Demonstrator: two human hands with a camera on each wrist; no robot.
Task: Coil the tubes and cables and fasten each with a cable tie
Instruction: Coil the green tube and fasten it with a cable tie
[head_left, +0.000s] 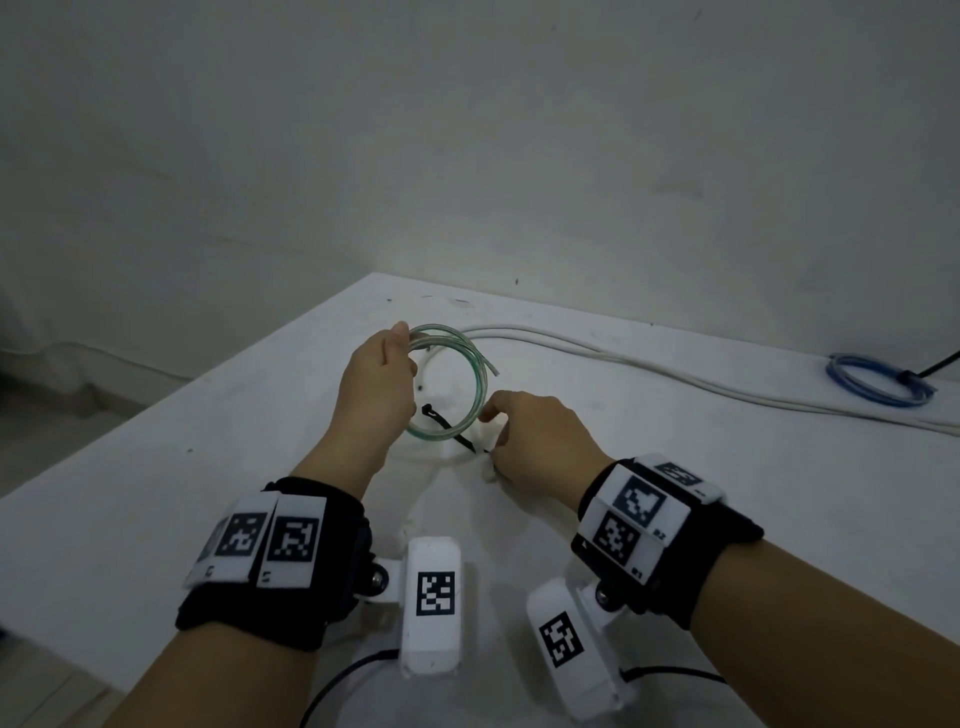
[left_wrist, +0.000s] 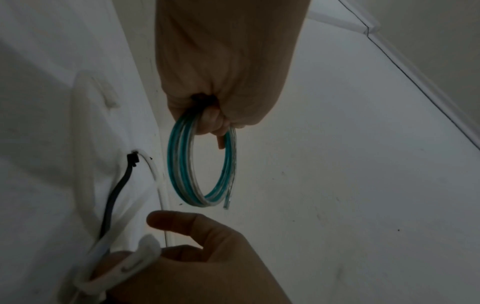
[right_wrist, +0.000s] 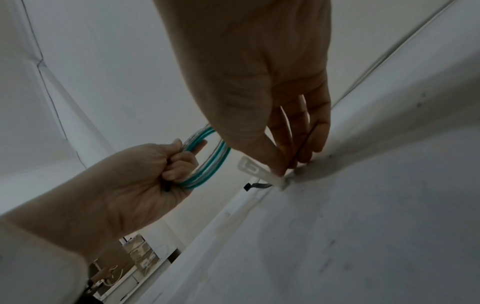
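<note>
My left hand (head_left: 382, 371) grips a coil of clear, green-tinted tube (head_left: 475, 384) and holds it upright just above the white table (head_left: 208, 431). In the left wrist view the tube coil (left_wrist: 182, 164) hangs from the curled fingers (left_wrist: 215, 121), one cut end loose at the bottom. My right hand (head_left: 498, 431) is down at the table, right of the coil, and pinches a white cable tie (right_wrist: 255, 169) between thumb and fingers. A black cable tie (head_left: 441, 420) lies under the coil, its tail running to the right hand's fingertips.
Two long white cables (head_left: 623, 364) run across the table from behind the coil to the right edge. A blue coil (head_left: 878, 382), tied, lies at the far right beside a black cord (head_left: 940, 364). The table's left edge (head_left: 156, 410) drops to the floor.
</note>
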